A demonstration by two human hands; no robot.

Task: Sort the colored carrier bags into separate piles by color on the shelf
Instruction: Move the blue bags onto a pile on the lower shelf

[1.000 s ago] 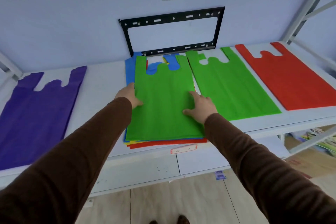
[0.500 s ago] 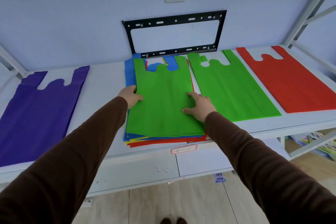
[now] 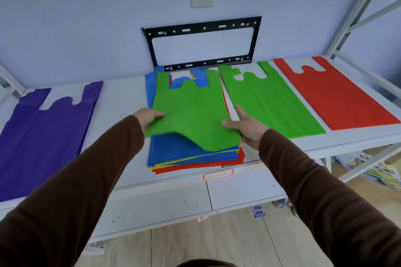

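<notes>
A mixed stack of bags (image 3: 195,158) lies mid-shelf, showing blue, yellow and red layers. Its top green bag (image 3: 191,112) is lifted at the near edge and bent. My left hand (image 3: 148,118) pinches that bag's left edge. My right hand (image 3: 249,127) holds its right edge, thumb on top. To the right lies a flat green bag (image 3: 271,102), then a red bag (image 3: 334,93). A purple bag (image 3: 45,130) lies at the far left.
The white shelf (image 3: 121,102) has bare surface between the purple bag and the stack. A black metal bracket (image 3: 204,43) hangs on the wall behind the stack. Shelf uprights (image 3: 355,8) rise at the right. Printed packages (image 3: 382,169) lie on the floor below right.
Both hands went from resting on the top green bag to gripping its side edges. The bag's near end has risen off the stack, exposing the blue bag beneath.
</notes>
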